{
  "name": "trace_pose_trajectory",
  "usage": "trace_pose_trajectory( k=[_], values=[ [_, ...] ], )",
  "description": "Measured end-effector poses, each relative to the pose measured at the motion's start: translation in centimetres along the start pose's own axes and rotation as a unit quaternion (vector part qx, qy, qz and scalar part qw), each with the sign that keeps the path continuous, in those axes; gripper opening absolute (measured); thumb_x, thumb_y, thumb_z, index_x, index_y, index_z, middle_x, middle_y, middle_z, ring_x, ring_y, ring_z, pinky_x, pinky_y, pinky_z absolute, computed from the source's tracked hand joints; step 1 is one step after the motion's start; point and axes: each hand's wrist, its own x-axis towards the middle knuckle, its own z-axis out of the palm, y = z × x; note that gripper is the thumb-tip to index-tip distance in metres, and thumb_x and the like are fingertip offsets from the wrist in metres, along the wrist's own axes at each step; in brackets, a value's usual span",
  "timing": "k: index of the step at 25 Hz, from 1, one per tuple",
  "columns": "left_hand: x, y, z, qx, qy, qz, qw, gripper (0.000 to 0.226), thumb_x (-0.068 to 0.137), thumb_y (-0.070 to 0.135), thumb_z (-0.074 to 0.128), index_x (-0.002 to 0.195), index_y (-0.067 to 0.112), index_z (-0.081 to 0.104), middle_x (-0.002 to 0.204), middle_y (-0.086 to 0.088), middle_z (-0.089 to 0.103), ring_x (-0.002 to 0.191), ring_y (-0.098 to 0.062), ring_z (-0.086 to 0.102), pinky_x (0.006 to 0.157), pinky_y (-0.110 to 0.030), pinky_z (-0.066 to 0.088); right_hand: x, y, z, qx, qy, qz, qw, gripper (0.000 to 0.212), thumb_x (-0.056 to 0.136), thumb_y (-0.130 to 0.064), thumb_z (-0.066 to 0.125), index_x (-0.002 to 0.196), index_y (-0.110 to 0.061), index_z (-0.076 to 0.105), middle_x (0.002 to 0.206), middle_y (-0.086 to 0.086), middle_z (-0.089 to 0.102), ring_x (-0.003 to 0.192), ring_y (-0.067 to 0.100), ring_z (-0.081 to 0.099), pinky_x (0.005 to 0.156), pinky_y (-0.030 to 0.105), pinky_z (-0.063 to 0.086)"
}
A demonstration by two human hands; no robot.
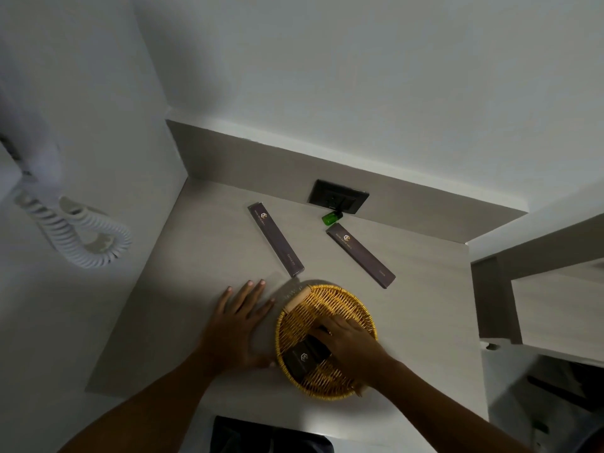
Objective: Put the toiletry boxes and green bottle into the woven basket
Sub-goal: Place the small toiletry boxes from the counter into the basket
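Note:
A round yellow woven basket (353, 305) stands on the grey counter near me. Inside it lies a short dark toiletry box (302, 358), and my right hand (353, 344) rests on that box with the fingers around its far end. My left hand (238, 318) lies flat and open on the counter, just left of the basket. Two long dark toiletry boxes lie flat beyond the basket: one (276, 240) to the left, one (361, 255) to the right. A small green bottle (330, 218) lies on its side near the back wall.
A dark wall socket (338, 196) sits in the counter's backsplash behind the bottle. A white handset with a coiled cord (81, 237) hangs on the left wall. A pale shelf unit (555, 302) stands at the right. A dark object (271, 436) shows below the counter's front edge.

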Motion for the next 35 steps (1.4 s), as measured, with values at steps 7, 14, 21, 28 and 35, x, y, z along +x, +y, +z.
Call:
trace_pose_trajectory(
  k=[7,14,21,28,35],
  values=[
    [0.0,-0.2,0.4,-0.005,-0.009,0.001,1.000,0.122,0.066,0.101,0.048,0.157,0.022,0.037,0.167,-0.017,0.021,0.154,-0.039,0.019,0.117,-0.063,0.025,1.1,9.3,-6.1,0.135,0.223,0.224,0.939,0.053,0.088,-0.033,0.062,0.135,-0.014,0.045,0.134,0.013,0.052,0.117,0.030,0.048,0.092,0.042,0.046],
    [0.1,-0.4,0.9,0.011,-0.006,-0.009,1.000,0.127,0.062,0.101,0.049,0.160,0.025,0.026,0.171,-0.013,0.009,0.156,-0.035,0.008,0.122,-0.054,0.009,10.1,14.3,-8.7,0.156,0.117,0.262,0.945,0.070,0.083,-0.048,0.065,0.141,-0.020,0.038,0.138,0.017,0.048,0.118,0.036,0.050,0.096,0.046,0.046],
    [0.1,-0.3,0.7,0.014,0.007,-0.002,1.000,0.125,0.063,0.100,0.052,0.160,0.025,0.029,0.170,-0.015,0.013,0.156,-0.037,0.012,0.121,-0.059,0.014,4.9,13.6,-10.5,0.262,0.304,0.330,0.854,0.070,0.082,-0.030,0.071,0.140,-0.022,0.033,0.122,0.023,0.059,0.101,0.039,0.062,0.086,0.050,0.055],
    [0.1,0.2,0.2,-0.017,-0.023,-0.027,0.999,0.124,0.062,0.104,0.047,0.158,0.025,0.035,0.171,-0.008,0.010,0.158,-0.029,0.009,0.121,-0.063,0.018,-4.6,6.8,-6.3,0.370,0.302,0.409,0.777,0.054,0.081,-0.036,0.073,0.124,-0.014,0.048,0.102,0.021,0.070,0.083,0.033,0.066,0.074,0.036,0.052],
    [0.1,0.1,0.2,-0.016,-0.028,-0.035,0.999,0.126,0.060,0.106,0.043,0.159,0.029,0.028,0.172,-0.003,0.005,0.158,-0.027,0.005,0.122,-0.059,0.012,-4.1,2.4,-1.9,0.336,0.253,0.482,0.769,0.060,0.076,-0.047,0.074,0.115,-0.012,0.043,0.111,0.017,0.065,0.095,0.036,0.063,0.076,0.041,0.053]
  ],
)
